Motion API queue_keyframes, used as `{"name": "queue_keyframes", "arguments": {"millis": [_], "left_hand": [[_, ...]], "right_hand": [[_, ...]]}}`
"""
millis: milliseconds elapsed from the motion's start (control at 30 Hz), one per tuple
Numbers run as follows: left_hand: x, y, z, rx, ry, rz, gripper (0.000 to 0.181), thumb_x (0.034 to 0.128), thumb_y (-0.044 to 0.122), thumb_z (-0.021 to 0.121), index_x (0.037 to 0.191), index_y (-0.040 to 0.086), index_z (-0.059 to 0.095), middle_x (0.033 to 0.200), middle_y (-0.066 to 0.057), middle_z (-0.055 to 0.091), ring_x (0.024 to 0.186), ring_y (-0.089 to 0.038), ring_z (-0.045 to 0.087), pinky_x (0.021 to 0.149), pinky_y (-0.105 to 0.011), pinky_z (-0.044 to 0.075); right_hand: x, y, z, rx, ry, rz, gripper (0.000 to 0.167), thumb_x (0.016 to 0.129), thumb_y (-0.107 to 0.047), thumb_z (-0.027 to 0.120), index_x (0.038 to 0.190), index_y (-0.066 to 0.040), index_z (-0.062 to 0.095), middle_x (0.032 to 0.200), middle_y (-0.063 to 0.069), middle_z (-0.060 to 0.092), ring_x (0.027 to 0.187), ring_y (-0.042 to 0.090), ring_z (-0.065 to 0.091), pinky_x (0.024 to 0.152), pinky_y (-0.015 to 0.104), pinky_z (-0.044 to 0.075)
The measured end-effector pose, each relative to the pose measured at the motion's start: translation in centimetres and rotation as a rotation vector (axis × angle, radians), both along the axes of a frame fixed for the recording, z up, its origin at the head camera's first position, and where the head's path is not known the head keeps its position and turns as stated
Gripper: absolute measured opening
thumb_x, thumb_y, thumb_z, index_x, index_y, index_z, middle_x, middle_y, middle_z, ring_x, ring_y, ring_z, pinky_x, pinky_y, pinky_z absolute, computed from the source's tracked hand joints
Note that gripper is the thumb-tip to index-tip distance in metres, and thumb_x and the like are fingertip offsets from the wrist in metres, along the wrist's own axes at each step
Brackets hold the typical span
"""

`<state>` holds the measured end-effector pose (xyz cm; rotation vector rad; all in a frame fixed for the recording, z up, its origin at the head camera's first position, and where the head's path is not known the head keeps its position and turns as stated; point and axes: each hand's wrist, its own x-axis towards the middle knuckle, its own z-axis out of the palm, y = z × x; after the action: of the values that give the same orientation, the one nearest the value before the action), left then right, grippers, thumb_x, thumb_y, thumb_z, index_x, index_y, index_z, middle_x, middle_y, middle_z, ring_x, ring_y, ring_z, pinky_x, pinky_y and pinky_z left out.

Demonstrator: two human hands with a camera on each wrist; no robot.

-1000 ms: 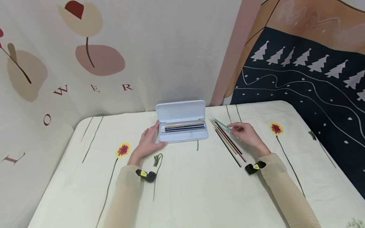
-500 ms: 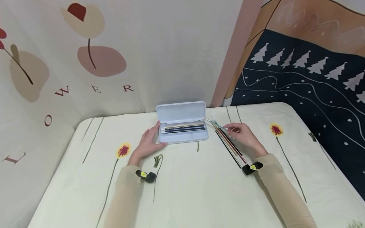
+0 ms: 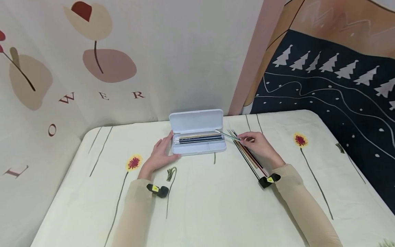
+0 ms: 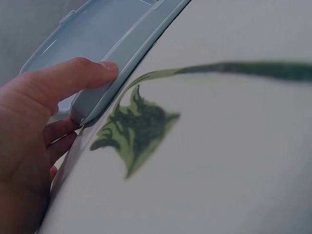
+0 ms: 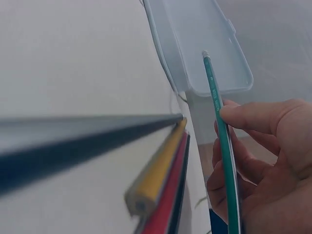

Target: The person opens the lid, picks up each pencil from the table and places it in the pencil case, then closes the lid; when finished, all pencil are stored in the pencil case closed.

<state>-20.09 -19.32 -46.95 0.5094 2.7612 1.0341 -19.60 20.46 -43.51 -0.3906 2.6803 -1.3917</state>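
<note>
- While the left hand (image 3: 160, 152) grips the left end of the pale blue pencil case (image 3: 191, 149) near mid-frame in the head view, its thumb lies on the front wall, as the left wrist view shows.
- Right of centre, the right hand (image 3: 259, 144) pinches a green pencil (image 5: 225, 151), its pale-tipped end pointing left across the case's right end; whether the two touch I cannot tell.
- With its lid (image 3: 196, 121) raised, the case holds several pencils (image 3: 197, 139) lengthwise in the rear compartment.
- Loose pencils (image 3: 249, 157) slant toward the lower right, just beside the right hand, on a flower-printed cloth (image 3: 210, 206).
- White trees (image 3: 328, 62) mark the dark hanging (image 3: 290, 89) at upper right.
</note>
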Motion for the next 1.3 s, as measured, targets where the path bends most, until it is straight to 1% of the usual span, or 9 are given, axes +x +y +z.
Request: {"name": "queue_keyframes", "arguments": {"millis": [167, 267, 400, 500, 700, 800, 967, 1167, 1300], "left_hand": [[0.1, 0.1, 0.2, 0.003, -0.002, 0.003, 0.099, 0.0837, 0.034, 0.071, 0.156, 0.008, 0.008, 0.159, -0.011, 0.017, 0.144, -0.029, 0.015, 0.117, -0.042, 0.000], [0.1, 0.1, 0.2, 0.001, 0.000, 0.004, 0.099, 0.0835, 0.034, 0.072, 0.155, 0.007, 0.009, 0.159, -0.011, 0.017, 0.144, -0.029, 0.016, 0.117, -0.042, 0.001], [0.1, 0.1, 0.2, 0.004, 0.012, 0.004, 0.099, 0.0831, 0.033, 0.072, 0.155, 0.006, 0.010, 0.159, -0.013, 0.018, 0.144, -0.031, 0.016, 0.117, -0.043, 0.001], [0.2, 0.1, 0.2, 0.010, 0.018, 0.005, 0.099, 0.0824, 0.033, 0.073, 0.155, 0.005, 0.011, 0.158, -0.014, 0.019, 0.144, -0.031, 0.017, 0.117, -0.044, 0.001], [0.2, 0.1, 0.1, 0.006, 0.027, 0.005, 0.099, 0.0824, 0.033, 0.073, 0.155, 0.005, 0.011, 0.158, -0.014, 0.019, 0.143, -0.032, 0.018, 0.117, -0.044, 0.001], [0.2, 0.1, 0.2, 0.005, 0.033, 0.002, 0.099, 0.0822, 0.032, 0.073, 0.155, 0.004, 0.011, 0.158, -0.014, 0.019, 0.143, -0.032, 0.018, 0.117, -0.044, 0.002], [0.3, 0.1, 0.2, 0.008, 0.037, 0.003, 0.099, 0.0821, 0.032, 0.072, 0.155, 0.004, 0.011, 0.158, -0.015, 0.019, 0.143, -0.032, 0.018, 0.117, -0.044, 0.002], [0.3, 0.1, 0.1, 0.011, 0.034, 0.004, 0.099, 0.0821, 0.033, 0.072, 0.155, 0.005, 0.011, 0.158, -0.014, 0.020, 0.143, -0.032, 0.018, 0.117, -0.043, 0.001], [0.3, 0.1, 0.0, 0.012, 0.037, 0.007, 0.099, 0.0820, 0.033, 0.072, 0.155, 0.005, 0.011, 0.158, -0.015, 0.020, 0.143, -0.032, 0.018, 0.117, -0.043, 0.002]], "right_hand": [[-0.3, -1.0, 0.0, -0.005, 0.040, 0.023, 0.023, 0.092, 0.000, 0.061, 0.114, 0.003, 0.068, 0.110, 0.017, 0.067, 0.087, 0.028, 0.060, 0.070, 0.030, 0.050], [-0.4, -1.6, 0.1, -0.009, 0.060, 0.038, 0.022, 0.092, 0.000, 0.062, 0.113, 0.004, 0.069, 0.111, 0.018, 0.067, 0.089, 0.029, 0.061, 0.072, 0.032, 0.051], [-0.7, -2.3, 0.4, -0.016, 0.053, 0.050, 0.022, 0.092, 0.001, 0.061, 0.113, 0.003, 0.069, 0.114, 0.018, 0.066, 0.094, 0.029, 0.061, 0.078, 0.036, 0.051], [-1.0, -2.9, 0.5, -0.024, 0.045, 0.055, 0.022, 0.092, 0.001, 0.061, 0.111, 0.002, 0.070, 0.116, 0.017, 0.066, 0.094, 0.027, 0.061, 0.078, 0.034, 0.051], [-1.6, -4.0, 0.5, -0.053, 0.060, 0.085, 0.021, 0.090, 0.003, 0.061, 0.109, 0.003, 0.070, 0.106, 0.017, 0.067, 0.084, 0.023, 0.058, 0.070, 0.028, 0.049], [-2.0, -4.7, 0.8, -0.052, 0.075, 0.099, 0.020, 0.089, 0.003, 0.062, 0.107, 0.003, 0.071, 0.100, 0.015, 0.068, 0.081, 0.023, 0.057, 0.069, 0.028, 0.048], [-2.5, -5.7, 1.3, -0.034, 0.102, 0.130, 0.019, 0.090, 0.003, 0.061, 0.105, 0.002, 0.072, 0.101, 0.014, 0.069, 0.084, 0.024, 0.059, 0.071, 0.032, 0.049], [-3.0, -6.8, 1.2, -0.016, 0.088, 0.145, 0.017, 0.090, 0.002, 0.062, 0.103, 0.001, 0.073, 0.100, 0.012, 0.069, 0.084, 0.024, 0.059, 0.067, 0.030, 0.048], [-3.3, -7.6, 0.9, -0.010, 0.087, 0.166, 0.016, 0.089, 0.002, 0.062, 0.101, 0.002, 0.073, 0.097, 0.012, 0.070, 0.084, 0.024, 0.060, 0.068, 0.030, 0.048]]}}
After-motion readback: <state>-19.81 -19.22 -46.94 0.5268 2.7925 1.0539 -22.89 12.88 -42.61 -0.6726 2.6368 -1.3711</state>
